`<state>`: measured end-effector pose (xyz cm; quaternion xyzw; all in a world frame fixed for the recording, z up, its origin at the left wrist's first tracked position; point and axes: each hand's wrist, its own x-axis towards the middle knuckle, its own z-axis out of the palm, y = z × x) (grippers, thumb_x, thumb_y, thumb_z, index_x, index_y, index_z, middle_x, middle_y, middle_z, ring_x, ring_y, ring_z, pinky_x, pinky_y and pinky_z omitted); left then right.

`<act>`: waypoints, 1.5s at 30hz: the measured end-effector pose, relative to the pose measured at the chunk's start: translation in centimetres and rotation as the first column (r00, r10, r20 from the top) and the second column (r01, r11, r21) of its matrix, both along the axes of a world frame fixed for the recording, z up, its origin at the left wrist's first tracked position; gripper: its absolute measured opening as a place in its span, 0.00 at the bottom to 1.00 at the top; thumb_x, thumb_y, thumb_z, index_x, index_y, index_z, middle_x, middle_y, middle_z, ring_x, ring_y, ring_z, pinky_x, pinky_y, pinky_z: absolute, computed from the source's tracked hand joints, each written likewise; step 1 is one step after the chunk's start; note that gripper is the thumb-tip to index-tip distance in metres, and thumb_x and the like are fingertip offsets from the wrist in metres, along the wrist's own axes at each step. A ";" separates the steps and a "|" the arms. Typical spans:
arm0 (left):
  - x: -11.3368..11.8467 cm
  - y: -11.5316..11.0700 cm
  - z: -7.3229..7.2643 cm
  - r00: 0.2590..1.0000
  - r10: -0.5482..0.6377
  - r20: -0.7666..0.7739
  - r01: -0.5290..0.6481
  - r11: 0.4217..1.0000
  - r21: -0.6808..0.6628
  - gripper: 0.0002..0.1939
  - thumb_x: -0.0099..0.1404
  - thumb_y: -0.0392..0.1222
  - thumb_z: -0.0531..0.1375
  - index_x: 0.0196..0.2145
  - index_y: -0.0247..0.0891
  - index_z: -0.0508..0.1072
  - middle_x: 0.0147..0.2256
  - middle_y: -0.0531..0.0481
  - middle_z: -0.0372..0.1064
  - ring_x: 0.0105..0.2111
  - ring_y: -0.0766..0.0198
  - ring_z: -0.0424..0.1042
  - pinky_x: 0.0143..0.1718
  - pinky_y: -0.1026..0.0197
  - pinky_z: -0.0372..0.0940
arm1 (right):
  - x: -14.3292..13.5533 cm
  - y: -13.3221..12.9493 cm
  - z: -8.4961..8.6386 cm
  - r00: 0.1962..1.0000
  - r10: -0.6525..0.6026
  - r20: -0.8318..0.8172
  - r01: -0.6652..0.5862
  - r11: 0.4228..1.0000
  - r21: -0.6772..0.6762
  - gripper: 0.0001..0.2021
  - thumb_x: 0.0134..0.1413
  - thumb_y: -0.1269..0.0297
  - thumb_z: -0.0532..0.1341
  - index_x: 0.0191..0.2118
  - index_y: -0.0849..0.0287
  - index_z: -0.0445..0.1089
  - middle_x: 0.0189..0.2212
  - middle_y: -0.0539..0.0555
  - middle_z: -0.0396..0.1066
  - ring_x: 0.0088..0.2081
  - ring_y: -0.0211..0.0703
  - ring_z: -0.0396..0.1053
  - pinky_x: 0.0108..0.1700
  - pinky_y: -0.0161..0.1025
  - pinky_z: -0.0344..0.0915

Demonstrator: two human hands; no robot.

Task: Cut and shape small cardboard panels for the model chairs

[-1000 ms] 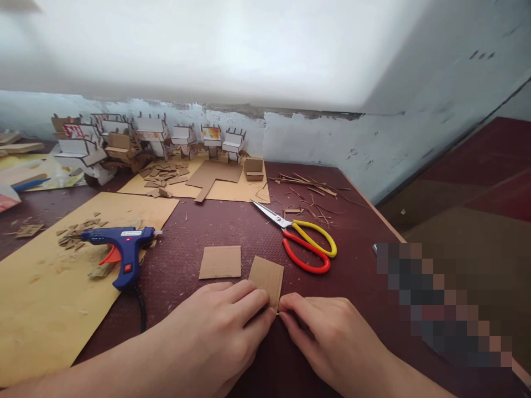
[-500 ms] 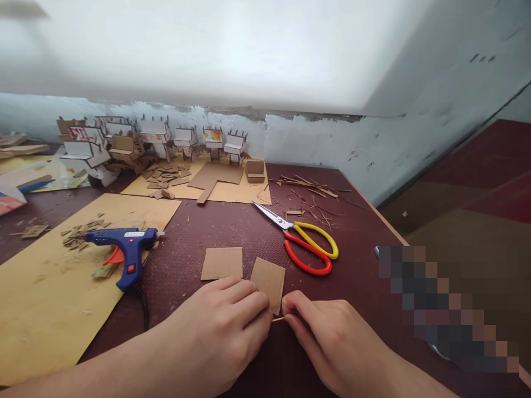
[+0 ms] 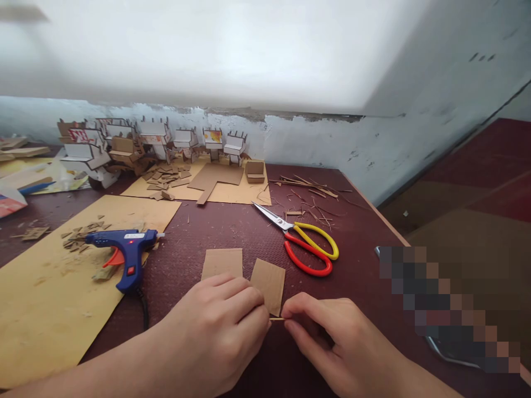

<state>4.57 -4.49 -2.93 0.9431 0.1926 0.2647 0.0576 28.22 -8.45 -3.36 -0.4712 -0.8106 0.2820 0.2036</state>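
Note:
Between my two hands runs a thin pale strip (image 3: 276,319), perhaps cardboard seen edge-on; most of it is hidden by my fingers. My left hand (image 3: 226,326) is closed around its left end, knuckles up. At the other end, my right hand (image 3: 327,337) pinches it between thumb and forefinger. Just beyond the fingers lie two flat cardboard squares, a left one (image 3: 223,263) partly covered by my left hand and a tilted right one (image 3: 269,282). Scissors (image 3: 286,226) with one red and one yellow handle rest beyond my right hand, blades slightly apart.
A blue glue gun (image 3: 133,249) lies on yellow board (image 3: 45,309) at left, its cord trailing toward me. Small chair-like cardboard models (image 3: 153,135) line the wall. Cardboard scraps (image 3: 166,179) and thin offcuts (image 3: 311,188) lie about. A pixelated patch (image 3: 448,309) covers the right edge.
My left hand has shifted slightly left and the gap between my hands is a little wider, showing more of the strip. The scissors, squares and glue gun have stayed put.

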 end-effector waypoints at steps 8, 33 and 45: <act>0.3 0.0 0.0 1.000 0.000 0.013 0.000 1.000 0.004 0.09 0.72 0.30 0.57 0.35 0.34 0.75 0.29 0.48 0.71 0.29 0.60 0.70 0.30 0.55 0.67 | 0.3 -0.1 -0.3 1.000 -0.002 0.003 0.002 1.000 0.006 0.08 0.71 0.68 0.54 0.42 0.53 0.69 0.29 0.45 0.73 0.29 0.37 0.72 0.33 0.36 0.61; 0.3 0.0 0.0 1.000 -0.017 0.024 0.017 1.000 0.010 0.09 0.72 0.30 0.57 0.33 0.34 0.75 0.29 0.49 0.72 0.29 0.61 0.70 0.30 0.55 0.65 | 0.2 -0.1 -0.2 0.999 -0.006 -0.054 0.010 0.997 0.075 0.06 0.66 0.72 0.58 0.39 0.54 0.70 0.21 0.41 0.60 0.21 0.32 0.60 0.26 0.32 0.56; 0.0 0.0 -0.6 1.000 0.004 0.005 -0.004 1.000 0.024 0.10 0.72 0.30 0.58 0.31 0.36 0.72 0.29 0.50 0.70 0.27 0.61 0.66 0.29 0.55 0.59 | 0.1 -0.2 0.3 1.000 -0.011 -0.012 0.012 0.989 0.145 0.05 0.67 0.70 0.58 0.40 0.53 0.68 0.20 0.41 0.59 0.20 0.33 0.60 0.25 0.32 0.57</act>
